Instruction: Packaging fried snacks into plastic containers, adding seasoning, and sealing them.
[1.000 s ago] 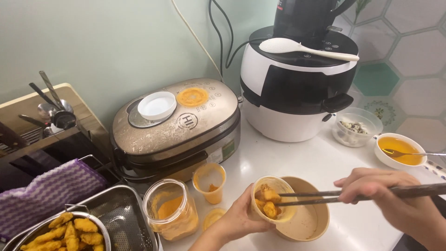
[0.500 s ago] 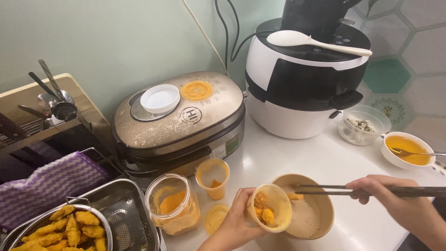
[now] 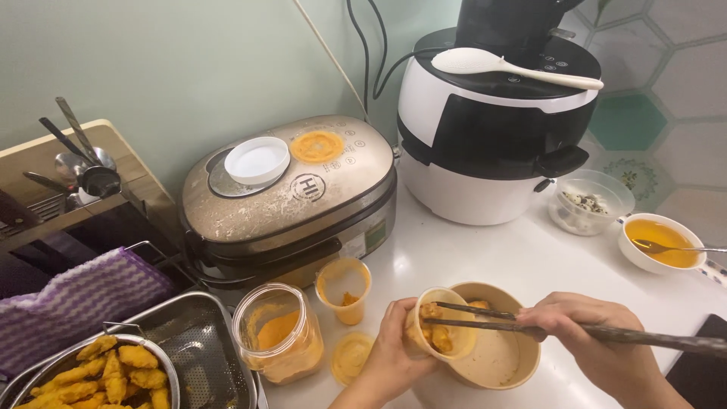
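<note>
My left hand (image 3: 392, 358) grips a small round tub (image 3: 441, 334) tilted toward a larger beige bowl (image 3: 501, 363) on the white counter. Orange-coated fried pieces (image 3: 432, 324) sit inside the tub. My right hand (image 3: 598, 348) holds dark chopsticks (image 3: 530, 330), their tips reaching into the tub among the pieces. The bowl sits just behind and below the tub, partly hidden by both hands.
A small orange-stained cup (image 3: 344, 289), a glass jar of orange sauce (image 3: 279, 332) and a lid (image 3: 351, 357) stand to the left. A metal basket of fried pieces (image 3: 106, 373) sits at the lower left. Two cookers (image 3: 291, 193) (image 3: 496, 129) stand behind. A sauce bowl with spoon (image 3: 660, 242) is at right.
The tub has tilted further toward the bowl and the chopstick tips have gone back into it. The view has shifted slightly.
</note>
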